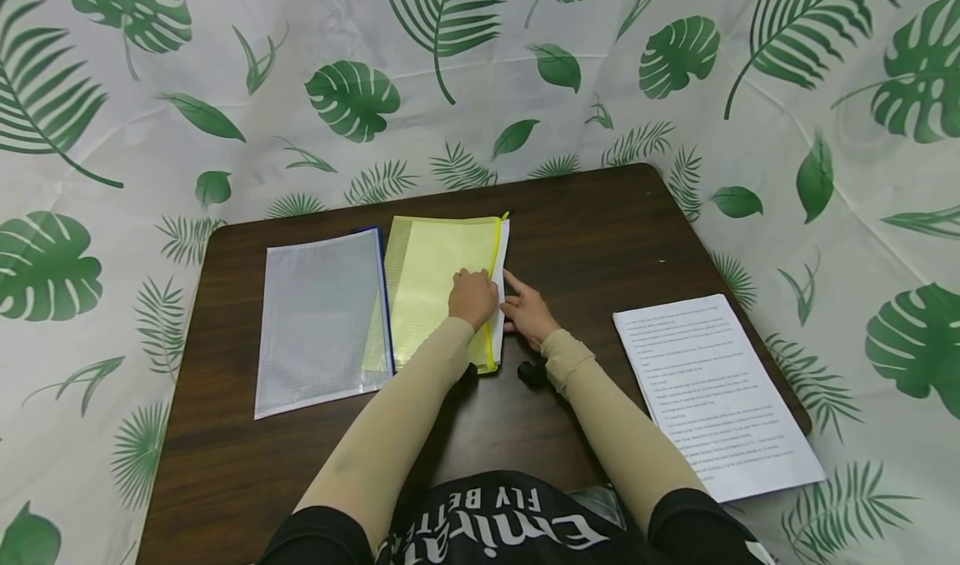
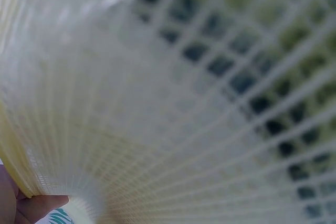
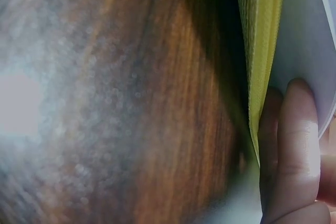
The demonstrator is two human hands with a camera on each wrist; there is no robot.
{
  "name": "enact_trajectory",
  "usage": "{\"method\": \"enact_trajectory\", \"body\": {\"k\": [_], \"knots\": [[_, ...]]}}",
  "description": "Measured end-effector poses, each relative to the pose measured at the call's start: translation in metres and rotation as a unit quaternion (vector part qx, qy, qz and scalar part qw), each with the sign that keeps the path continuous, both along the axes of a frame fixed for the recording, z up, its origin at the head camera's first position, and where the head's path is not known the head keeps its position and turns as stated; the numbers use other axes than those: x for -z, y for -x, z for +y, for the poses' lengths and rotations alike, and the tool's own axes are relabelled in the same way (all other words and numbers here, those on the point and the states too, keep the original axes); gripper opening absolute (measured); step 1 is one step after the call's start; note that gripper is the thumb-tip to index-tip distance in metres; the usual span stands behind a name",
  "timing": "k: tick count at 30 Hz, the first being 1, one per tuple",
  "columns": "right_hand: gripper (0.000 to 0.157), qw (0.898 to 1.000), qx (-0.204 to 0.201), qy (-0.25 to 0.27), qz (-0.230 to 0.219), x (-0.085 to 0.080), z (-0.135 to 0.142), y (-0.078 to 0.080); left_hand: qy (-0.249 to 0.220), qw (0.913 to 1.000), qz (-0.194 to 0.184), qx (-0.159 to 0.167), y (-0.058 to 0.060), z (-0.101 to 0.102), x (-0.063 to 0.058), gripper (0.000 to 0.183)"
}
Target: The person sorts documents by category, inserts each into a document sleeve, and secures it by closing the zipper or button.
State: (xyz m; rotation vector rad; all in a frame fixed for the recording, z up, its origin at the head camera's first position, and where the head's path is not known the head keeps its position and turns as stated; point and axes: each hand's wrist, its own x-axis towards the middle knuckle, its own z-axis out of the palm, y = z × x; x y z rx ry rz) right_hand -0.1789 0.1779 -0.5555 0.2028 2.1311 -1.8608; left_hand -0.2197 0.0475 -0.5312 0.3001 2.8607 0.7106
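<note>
A yellow mesh zip pouch [image 1: 431,257] lies on the table, with a strip of white paper [image 1: 504,244] sticking out along its right, zippered side. My left hand [image 1: 474,298] grips the pouch by that zipper edge. In the left wrist view the mesh fills most of the picture, blurred, and a thumb or finger [image 2: 44,206] shows low at the left by the yellow edge. At the protruding paper is my right hand [image 1: 531,313]. Up close, its fingers [image 3: 298,135] lie against the paper [image 3: 302,30], holding its edge beside the yellow zipper band [image 3: 265,40].
Left of the yellow pouch, partly over it, lies a clear mesh pouch [image 1: 322,323] with a blue edge. A stack of printed sheets [image 1: 712,398] sits at the table's right edge and overhangs it. The dark wooden table [image 1: 585,232] stands against a leaf-patterned cloth [image 1: 480,65].
</note>
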Motion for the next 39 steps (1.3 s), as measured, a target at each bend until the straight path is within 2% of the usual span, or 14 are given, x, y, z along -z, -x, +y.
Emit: {"method": "enact_trajectory", "body": {"k": [14, 39], "knots": [[0.072, 1.0, -0.002, -0.013, 0.011, 0.0029, -0.0028, 0.0013, -0.008, 1.0, 0.004, -0.004, -0.0012, -0.0003, -0.0013, 0.043], [0.071, 1.0, -0.006, -0.015, 0.006, 0.0044, -0.0093, 0.0045, -0.009, 0.9999, 0.01, 0.009, 0.0001, -0.0018, 0.0013, 0.042]]}}
